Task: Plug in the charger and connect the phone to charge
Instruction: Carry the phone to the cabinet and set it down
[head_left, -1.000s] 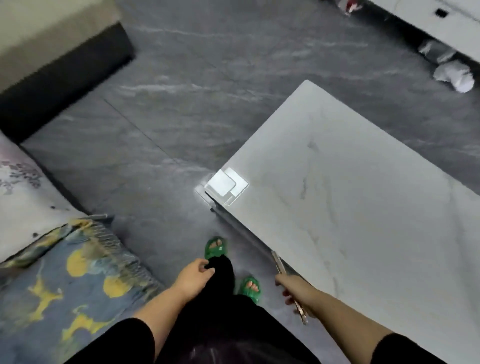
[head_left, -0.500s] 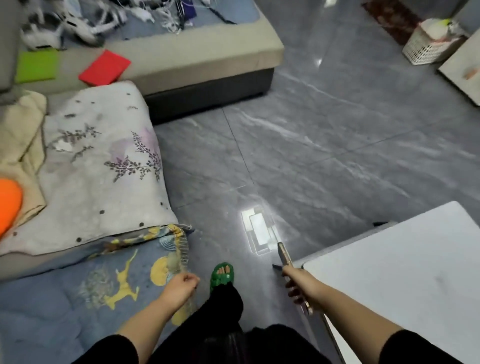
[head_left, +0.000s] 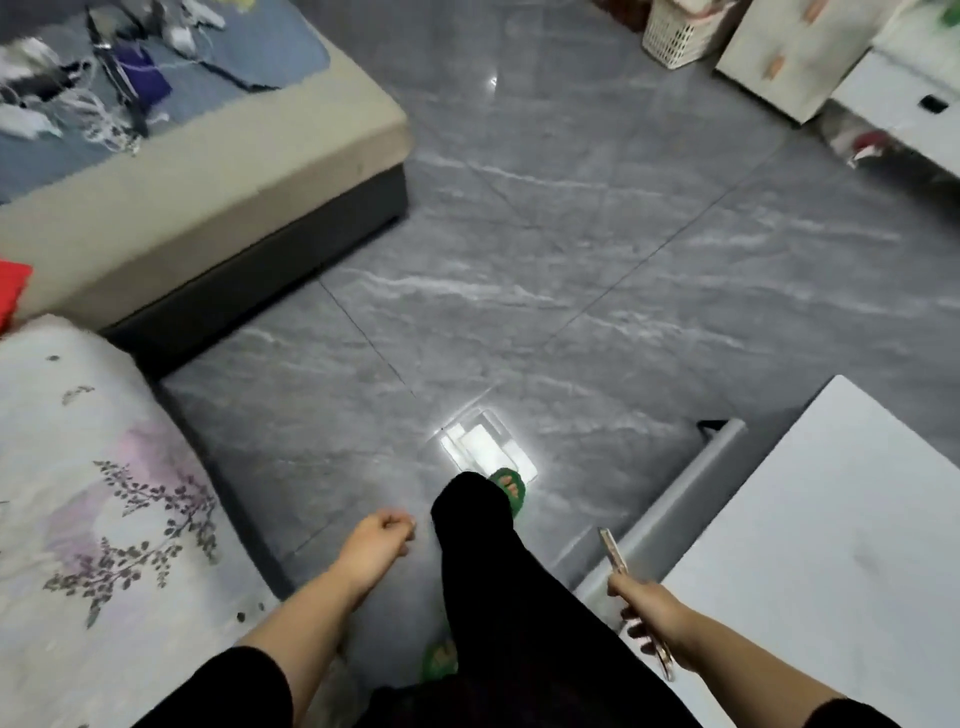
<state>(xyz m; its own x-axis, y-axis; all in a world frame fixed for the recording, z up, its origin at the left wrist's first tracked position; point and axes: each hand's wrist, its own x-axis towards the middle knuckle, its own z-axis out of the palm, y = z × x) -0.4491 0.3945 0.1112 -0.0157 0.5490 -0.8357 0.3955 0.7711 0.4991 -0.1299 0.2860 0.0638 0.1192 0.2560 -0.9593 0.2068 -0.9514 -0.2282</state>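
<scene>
My right hand (head_left: 655, 623) grips a slim phone (head_left: 613, 553) edge-on, low at the right, beside the corner of a white marble table (head_left: 831, 545). Its top end points forward past my fingers. My left hand (head_left: 376, 543) hangs by my leg with the fingers curled shut and nothing in them. A tangle of white cables and chargers (head_left: 98, 111) lies on the blue mat at the far end of the sofa, top left. No wall socket shows.
A beige sofa section (head_left: 208, 171) fills the upper left and a floral cushion (head_left: 98, 509) the lower left. Grey tiled floor (head_left: 571, 249) lies ahead, with a bright light reflection (head_left: 488, 449). A white basket (head_left: 675, 34) and white cabinets (head_left: 789, 57) stand top right.
I have stepped forward with one leg and the view has swung right. The sofa and cables shifted left, the table corner sits closer. My left hand left the cushion's edge.
</scene>
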